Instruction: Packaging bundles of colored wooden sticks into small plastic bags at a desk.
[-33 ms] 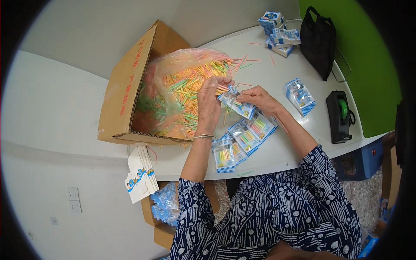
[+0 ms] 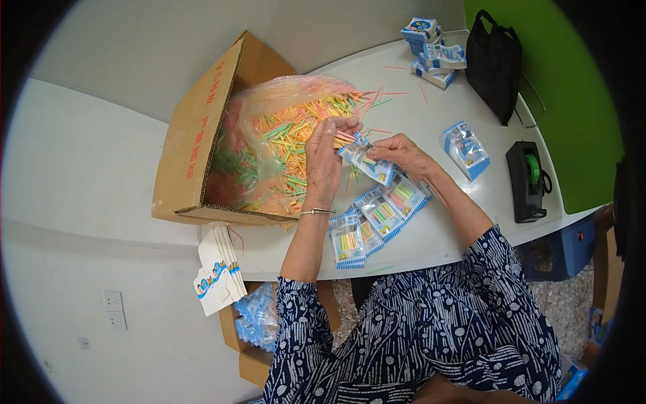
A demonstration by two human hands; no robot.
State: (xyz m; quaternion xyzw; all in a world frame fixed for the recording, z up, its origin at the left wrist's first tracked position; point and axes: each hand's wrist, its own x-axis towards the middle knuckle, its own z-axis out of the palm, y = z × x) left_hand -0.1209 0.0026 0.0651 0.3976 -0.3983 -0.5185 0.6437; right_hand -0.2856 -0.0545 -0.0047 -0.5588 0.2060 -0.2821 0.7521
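Observation:
My left hand (image 2: 324,155) is closed round a few thin pink and orange sticks (image 2: 342,139), their ends at the mouth of a small clear packet with blue-striped edges (image 2: 367,160). The far side of that packet is pinched in my right hand (image 2: 404,155). Below my hands, several similar packets (image 2: 382,210) with coloured sticks inside lie overlapping in a row on the white table (image 2: 437,232). Beyond my left hand, a big heap of loose yellow, orange, green and pink sticks (image 2: 296,131) spills from a plastic-lined cardboard box (image 2: 192,135) tipped on its side.
A single packet (image 2: 464,149) lies right of my hands, near a black tape dispenser (image 2: 528,182). At the back stand stacked blue-and-white packs (image 2: 431,54) and a black bag (image 2: 494,67). White cards (image 2: 221,269) overhang the left edge above a carton of blue packets (image 2: 257,316).

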